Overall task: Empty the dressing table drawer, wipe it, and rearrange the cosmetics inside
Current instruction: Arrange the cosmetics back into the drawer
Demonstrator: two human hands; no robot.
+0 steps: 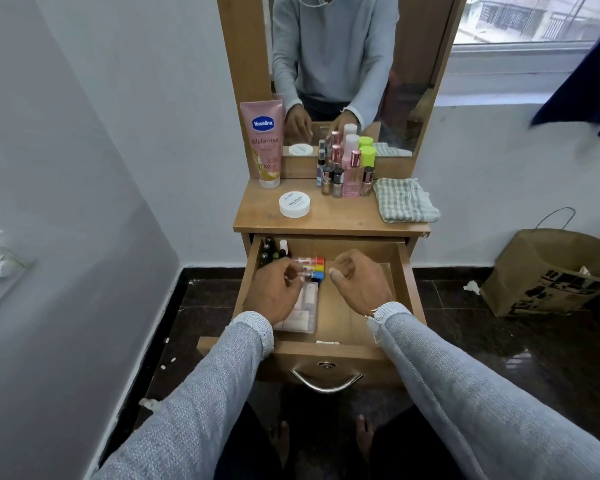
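Fingers (293,271) of the left hand (274,292) pinch small colour-capped vials (314,266) at the drawer's (361,306) left side; the right hand (359,280) hovers loosely curled, empty. Best to nudge the vials into one tight row, caps aligned, leaving room for the bottles (347,168) waiting on the bench (340,220).

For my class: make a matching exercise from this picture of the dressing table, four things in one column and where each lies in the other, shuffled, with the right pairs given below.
Things
1. Vaseline tube
2. checked cloth
3. white round jar
4. colour-capped vials

Places
A. inside the open drawer, at its left
B. right end of the tabletop
C. standing at the tabletop's back left, against the mirror frame
D. lying flat on the tabletop, in front of the tube

Pairs: 1-C, 2-B, 3-D, 4-A
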